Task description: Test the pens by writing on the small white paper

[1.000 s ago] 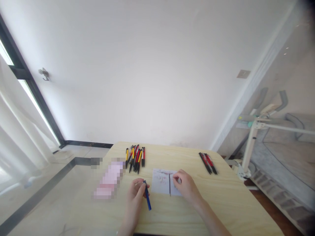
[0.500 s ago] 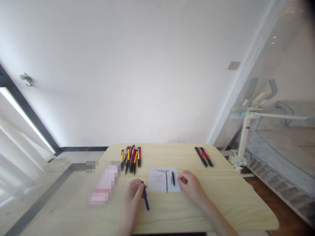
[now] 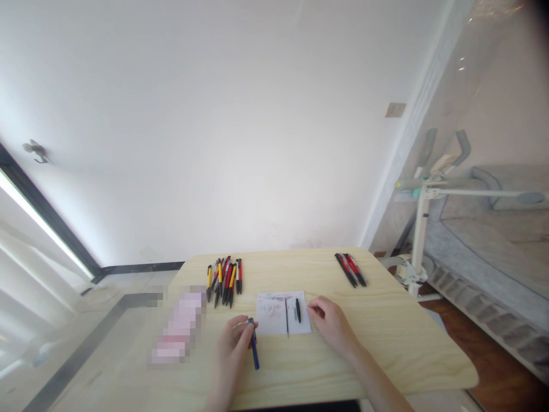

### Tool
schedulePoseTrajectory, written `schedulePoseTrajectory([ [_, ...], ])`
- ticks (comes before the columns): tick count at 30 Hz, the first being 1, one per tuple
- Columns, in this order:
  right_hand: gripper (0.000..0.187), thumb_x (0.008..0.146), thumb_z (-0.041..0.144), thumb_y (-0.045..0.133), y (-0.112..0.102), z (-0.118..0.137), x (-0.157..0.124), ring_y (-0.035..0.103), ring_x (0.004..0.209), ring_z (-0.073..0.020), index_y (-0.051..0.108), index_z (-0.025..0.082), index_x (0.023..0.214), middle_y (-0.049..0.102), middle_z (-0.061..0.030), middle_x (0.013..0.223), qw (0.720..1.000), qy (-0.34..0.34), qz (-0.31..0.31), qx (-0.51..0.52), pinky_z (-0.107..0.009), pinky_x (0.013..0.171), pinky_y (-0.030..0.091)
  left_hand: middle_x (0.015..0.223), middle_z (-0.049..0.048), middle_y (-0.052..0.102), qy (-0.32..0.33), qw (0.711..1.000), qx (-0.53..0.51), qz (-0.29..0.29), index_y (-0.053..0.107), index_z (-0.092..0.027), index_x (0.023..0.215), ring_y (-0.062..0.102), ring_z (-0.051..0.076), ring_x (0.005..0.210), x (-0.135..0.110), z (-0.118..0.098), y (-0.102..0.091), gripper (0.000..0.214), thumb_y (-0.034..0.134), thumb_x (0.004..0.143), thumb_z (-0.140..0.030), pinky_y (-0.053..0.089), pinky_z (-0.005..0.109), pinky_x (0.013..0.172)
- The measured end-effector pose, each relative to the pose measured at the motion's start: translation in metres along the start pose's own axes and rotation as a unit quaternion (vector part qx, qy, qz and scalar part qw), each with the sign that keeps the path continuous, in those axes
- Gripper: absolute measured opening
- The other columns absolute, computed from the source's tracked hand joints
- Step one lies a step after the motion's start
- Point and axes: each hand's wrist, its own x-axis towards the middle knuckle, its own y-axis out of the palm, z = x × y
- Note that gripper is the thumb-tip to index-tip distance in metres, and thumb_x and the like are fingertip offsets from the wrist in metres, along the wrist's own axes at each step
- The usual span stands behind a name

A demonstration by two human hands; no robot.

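Observation:
My left hand (image 3: pixel 235 343) is closed round a blue pen barrel (image 3: pixel 254 353), its tip pointing back toward me. Just to its right lies a small white paper (image 3: pixel 274 312) with red scribbles. A thin dark refill (image 3: pixel 286 316) and a short black pen piece (image 3: pixel 297 309) lie on that paper. My right hand (image 3: pixel 331 325) rests on the table at the paper's right edge, fingers curled, with nothing visible in them.
A bunch of several yellow, red and black pens (image 3: pixel 223 278) lies at the back left of the wooden table (image 3: pixel 386 349). A few red and black pens (image 3: pixel 350 269) lie at the back right. A blurred pink object (image 3: pixel 175 330) sits left. A white stand (image 3: pixel 418 240) is beyond the table's right.
My right hand drew back off the paper to its right edge, uncovering the short black pen piece. The left hand kept the blue barrel. The camera tilted a little.

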Motion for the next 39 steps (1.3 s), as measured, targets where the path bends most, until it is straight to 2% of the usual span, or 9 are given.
schedulePoseTrajectory([
  [4,0.017,0.077,0.024,0.048,0.0,0.001,0.0,0.054,0.062,-0.0157,0.064,0.018,0.072,0.062,-0.0028,0.068,1.0,0.009,0.003,0.003,-0.026,0.06,0.042,0.072,0.0049,0.071,0.005,1.0,0.004,0.0,0.056,-0.016,0.085,0.063,0.018,0.06,0.0,0.0,0.001,0.033,0.069,0.063,-0.037,0.046,0.026,0.051],
  [9,0.016,0.077,0.023,0.049,0.001,0.001,0.0,0.054,0.062,-0.0157,0.063,0.018,0.071,0.062,-0.0028,0.068,1.0,0.012,0.0,-0.002,-0.026,0.06,0.042,0.081,0.0071,0.071,0.023,0.999,0.031,0.004,0.059,-0.015,0.1,0.064,0.02,0.067,0.0,0.004,-0.002,0.038,0.065,0.068,-0.036,0.05,0.029,0.057],
  [13,0.017,0.077,0.022,0.047,-0.001,0.002,-0.001,0.054,0.063,-0.0156,0.063,0.018,0.073,0.062,-0.0026,0.069,1.0,0.003,-0.001,-0.001,-0.026,0.06,0.042,0.085,0.0079,0.071,0.028,0.998,0.048,-0.004,0.061,-0.014,0.103,0.064,0.019,0.066,0.001,0.006,-0.004,0.041,0.064,0.069,-0.036,0.051,0.03,0.058],
  [23,0.017,0.077,0.022,0.047,0.0,0.001,-0.001,0.055,0.063,-0.016,0.063,0.019,0.072,0.063,-0.0025,0.069,1.0,0.002,-0.002,-0.003,-0.026,0.061,0.042,0.08,0.0074,0.071,0.014,1.0,0.016,-0.007,0.061,-0.015,0.097,0.062,0.018,0.06,0.001,0.004,-0.003,0.039,0.066,0.066,-0.038,0.049,0.028,0.052],
  [33,0.016,0.077,0.022,0.047,0.0,-0.001,-0.002,0.054,0.062,-0.0157,0.062,0.019,0.073,0.062,-0.0016,0.069,1.0,-0.005,-0.003,-0.003,-0.026,0.06,0.041,0.07,0.0008,0.066,0.03,0.999,0.017,0.0,0.059,-0.017,0.092,0.061,0.015,0.061,0.002,0.01,-0.003,0.033,0.068,0.065,-0.034,0.045,0.022,0.051],
  [39,0.017,0.077,0.022,0.046,-0.001,-0.001,-0.001,0.054,0.062,-0.0156,0.062,0.018,0.073,0.062,-0.0022,0.068,1.0,-0.003,-0.002,-0.001,-0.025,0.06,0.04,0.061,-0.0027,0.059,0.046,0.998,0.039,-0.019,0.059,-0.018,0.085,0.06,0.014,0.056,0.003,0.013,-0.004,0.031,0.07,0.062,-0.035,0.046,0.021,0.048],
])
